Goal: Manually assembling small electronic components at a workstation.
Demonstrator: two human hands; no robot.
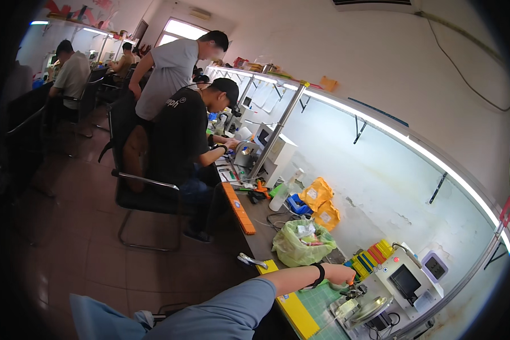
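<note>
My left arm, in a light blue sleeve with a black band at the wrist, reaches over the bench to the right. At its end my left hand (339, 273) is closed round something with an orange end (351, 279), perhaps a handle; the rest of it is hidden. Right beside the fingers are small metal parts (354, 292) at the front of a white machine (405, 277) with a dark screen and a red button. A round metal wheel (374, 311) sits low on that machine. My right hand is outside the picture.
A bin with a pale green liner (303, 243) stands left of my hand. Nearby are colourful stacked boxes (371, 258), orange packets (320, 198), a green mat (323, 306) and a yellow strip (294, 314). Two people (178, 124) are farther left by a chair (147, 181).
</note>
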